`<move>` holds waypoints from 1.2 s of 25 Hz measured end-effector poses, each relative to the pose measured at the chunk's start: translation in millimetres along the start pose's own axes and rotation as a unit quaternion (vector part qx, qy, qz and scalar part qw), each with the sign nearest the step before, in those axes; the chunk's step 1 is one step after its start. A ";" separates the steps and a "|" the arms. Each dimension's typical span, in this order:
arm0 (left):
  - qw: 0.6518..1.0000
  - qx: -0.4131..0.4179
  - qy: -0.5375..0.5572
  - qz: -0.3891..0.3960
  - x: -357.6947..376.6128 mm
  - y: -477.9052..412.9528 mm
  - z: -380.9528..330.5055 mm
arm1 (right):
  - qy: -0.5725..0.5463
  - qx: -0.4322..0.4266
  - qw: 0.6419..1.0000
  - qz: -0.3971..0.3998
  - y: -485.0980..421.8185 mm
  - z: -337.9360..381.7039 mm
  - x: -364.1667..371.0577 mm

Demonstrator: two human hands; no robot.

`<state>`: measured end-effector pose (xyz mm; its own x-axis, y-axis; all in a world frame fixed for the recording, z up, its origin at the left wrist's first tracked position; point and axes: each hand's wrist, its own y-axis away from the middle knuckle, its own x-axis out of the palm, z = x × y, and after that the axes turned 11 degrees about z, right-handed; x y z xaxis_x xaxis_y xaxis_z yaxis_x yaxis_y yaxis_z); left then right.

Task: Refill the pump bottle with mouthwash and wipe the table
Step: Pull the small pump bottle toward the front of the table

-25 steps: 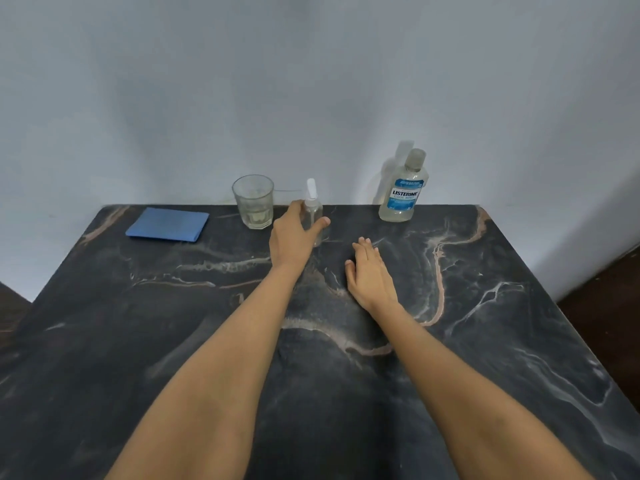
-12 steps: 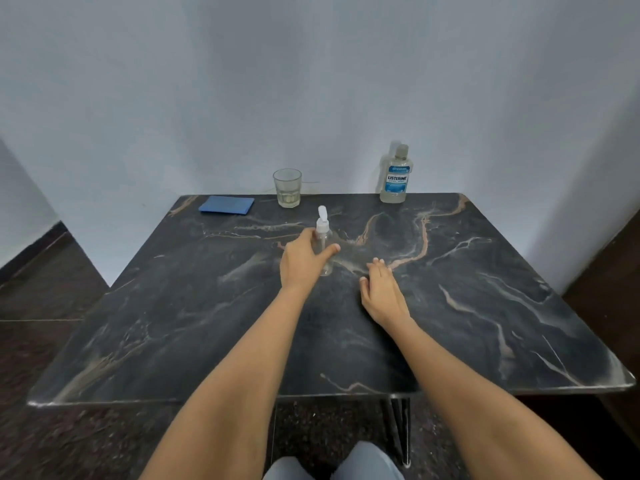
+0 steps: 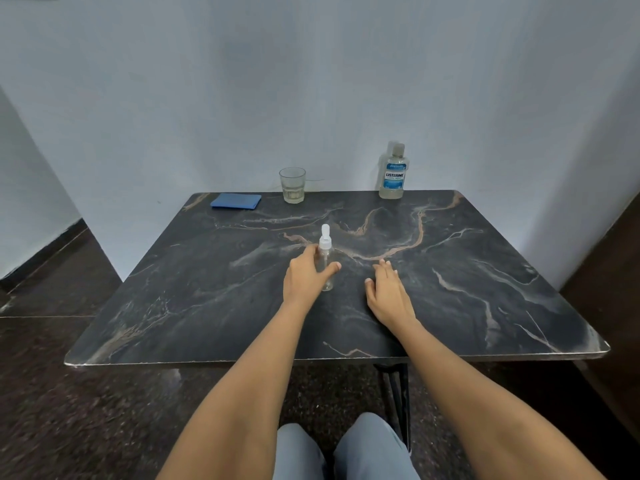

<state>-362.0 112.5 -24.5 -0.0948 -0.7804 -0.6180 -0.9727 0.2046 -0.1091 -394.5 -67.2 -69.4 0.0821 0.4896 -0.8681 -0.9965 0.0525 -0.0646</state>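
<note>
Fingers and thumb of the left hand curl round the small clear pump bottle, which stands upright near the middle of the dark marble table and looks empty. Just beside it the right hand lies flat on the top, fingers straight, holding nothing. The bottle is slim and light, so a careless twist at its white pump could tip it. Farther back, the glass holds a shallow pale layer, the folded blue cloth lies left of it, and the capped mouthwash bottle looks mostly full. Pouring from it into so narrow a neck would probably spill.
</note>
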 end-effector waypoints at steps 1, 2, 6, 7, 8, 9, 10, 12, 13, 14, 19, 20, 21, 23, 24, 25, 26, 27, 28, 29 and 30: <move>1.000 -0.005 0.018 -0.005 0.9 1.0 2.1 | 0.000 0.000 1.000 0.001 -0.3 -0.2 0.0; 1.000 -0.009 0.029 -0.007 1.9 1.6 3.3 | 0.000 0.000 1.000 0.001 -0.7 -0.2 0.4; 0.999 -0.008 0.044 0.004 5.7 -1.1 5.6 | -0.007 0.002 1.000 -0.002 -1.8 -2.7 1.5; 0.999 -0.007 0.052 0.008 6.1 -1.5 7.0 | -0.011 0.004 1.000 -0.002 -2.4 -3.6 2.1; 0.998 -0.005 0.055 0.016 6.2 0.0 6.2 | -0.015 0.004 1.000 -0.001 -3.2 -4.2 2.6; 0.998 -0.003 0.060 0.018 6.5 2.4 5.6 | -0.022 0.005 1.000 -0.001 -3.9 -4.5 2.6; 0.998 -0.006 0.069 0.001 7.3 5.9 4.6 | -0.032 0.006 0.999 -0.003 -4.7 -4.9 2.5; 0.989 0.006 0.090 -0.113 11.3 17.8 -1.5 | -0.072 0.011 0.997 -0.015 -5.2 -5.9 0.7; 0.980 0.034 0.089 -0.176 15.4 24.4 -5.4 | -0.100 0.015 0.995 -0.025 -5.4 -7.0 -0.9; 0.969 0.083 0.060 -0.225 20.7 29.8 -8.7 | -0.127 0.016 0.991 -0.038 -5.7 -8.2 -3.2; 0.937 0.280 -0.110 -0.179 65.2 26.1 -32.4 | -0.156 0.014 0.984 -0.090 -22.2 -25.3 -25.9; 0.945 0.270 -0.113 -0.147 74.1 17.1 -37.3 | -0.153 0.022 0.983 -0.096 -27.6 -31.7 -31.5; 0.956 0.245 -0.110 -0.119 82.2 6.1 -40.5 | -0.150 0.028 0.983 -0.101 -32.8 -38.9 -36.4; 0.976 0.174 -0.108 -0.074 96.9 -18.8 -43.8 | -0.142 0.035 0.984 -0.105 -44.0 -55.5 -41.9; 0.982 0.141 -0.109 -0.056 103.2 -32.0 -44.1 | -0.140 0.036 0.984 -0.104 -50.4 -63.7 -43.5; 0.986 0.116 -0.116 -0.042 108.6 -44.2 -43.5 | -0.138 0.035 0.985 -0.102 -57.2 -70.1 -44.5; 0.986 0.100 -0.127 -0.030 112.1 -55.5 -43.3 | -0.136 0.034 0.985 -0.103 -65.2 -74.9 -46.2; 0.986 0.090 -0.137 -0.021 115.7 -68.4 -43.5 | -0.136 0.036 0.984 -0.105 -76.4 -80.1 -48.7; 0.986 0.081 -0.145 -0.016 118.6 -81.6 -43.6 | -0.139 0.041 0.984 -0.106 -88.6 -84.5 -51.0; 0.986 0.075 -0.150 -0.013 121.3 -95.0 -42.9 | -0.141 0.044 0.983 -0.106 -101.4 -88.1 -53.2; 0.986 0.070 -0.154 -0.013 123.3 -107.4 -41.7 | -0.145 0.048 0.983 -0.106 -115.2 -91.1 -54.9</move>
<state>-278.0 -30.3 -56.5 0.0195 -0.5749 -0.8180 -0.9330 0.2837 -0.2216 -285.5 -179.4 -59.1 0.3012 0.6857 -0.6626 -0.9521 0.2543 -0.1696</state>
